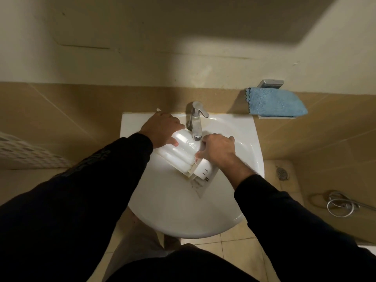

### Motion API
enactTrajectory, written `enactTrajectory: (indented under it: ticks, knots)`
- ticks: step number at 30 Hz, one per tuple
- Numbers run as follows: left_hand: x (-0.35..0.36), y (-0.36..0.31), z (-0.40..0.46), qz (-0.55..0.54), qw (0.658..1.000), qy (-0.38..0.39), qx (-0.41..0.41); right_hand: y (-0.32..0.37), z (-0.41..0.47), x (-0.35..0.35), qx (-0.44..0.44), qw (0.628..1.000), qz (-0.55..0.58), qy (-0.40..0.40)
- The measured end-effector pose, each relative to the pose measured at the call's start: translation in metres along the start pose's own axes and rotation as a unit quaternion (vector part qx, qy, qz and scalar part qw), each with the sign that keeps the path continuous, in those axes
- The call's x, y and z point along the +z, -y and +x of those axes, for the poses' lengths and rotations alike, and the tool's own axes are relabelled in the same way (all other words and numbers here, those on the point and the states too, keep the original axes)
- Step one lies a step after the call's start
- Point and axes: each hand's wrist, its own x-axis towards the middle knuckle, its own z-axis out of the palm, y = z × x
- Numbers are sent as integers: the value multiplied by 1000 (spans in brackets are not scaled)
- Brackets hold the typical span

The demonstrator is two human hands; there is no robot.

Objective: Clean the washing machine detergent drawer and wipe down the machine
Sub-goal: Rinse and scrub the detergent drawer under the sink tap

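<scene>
A white plastic detergent drawer (184, 154) lies upside down and slanted in the white sink (173, 210), its far end under the chrome tap (196, 122). My left hand (162, 129) grips the drawer's far left end, thumb on top. At the right side my right hand (218, 150) holds the drawer, fingers curled over its edge near the front panel (203, 171). Water glistens on the drawer below the spout. The machine itself is out of view.
A folded blue cloth (274, 102) lies on a small wall shelf at the right of the sink. A perforated laundry basket (26, 151) stands at the left. A coiled hose (341, 204) and a floor drain (281, 174) are on the tiled floor at right.
</scene>
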Motion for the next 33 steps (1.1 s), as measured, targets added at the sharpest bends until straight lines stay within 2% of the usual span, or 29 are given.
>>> enactTrajectory:
  ticks: [5,9,12,16,20,22,24,26,33]
  knots:
    - [3,7,1,28,999,16,10,0,12,6,37,989,141,37]
    - [4,-13,13,27,1000,5,11,-17,15,8,67,981,172,56]
    - [12,-28,21,-6,1000,-9,1,-27,5,13,56,989,127,48]
    - [26,-42,16,-55,998,-23,-36,-16,-7,35,4,1000,-22,12]
    - [29,-48,9,-76,995,-34,-61,-17,-6,46,-16,997,-67,-20]
    - [30,-60,6,-52,994,-36,-86,-20,-4,39,-23,997,-76,-21]
    - [35,-82,0,-33,987,-57,-145,-21,-3,31,-23,997,-76,-16]
    - [43,-108,-11,-57,977,-74,-191,-24,-9,30,-17,997,-81,-4]
    - [55,-151,-40,-128,979,-51,-151,-42,-33,31,13,996,-57,62]
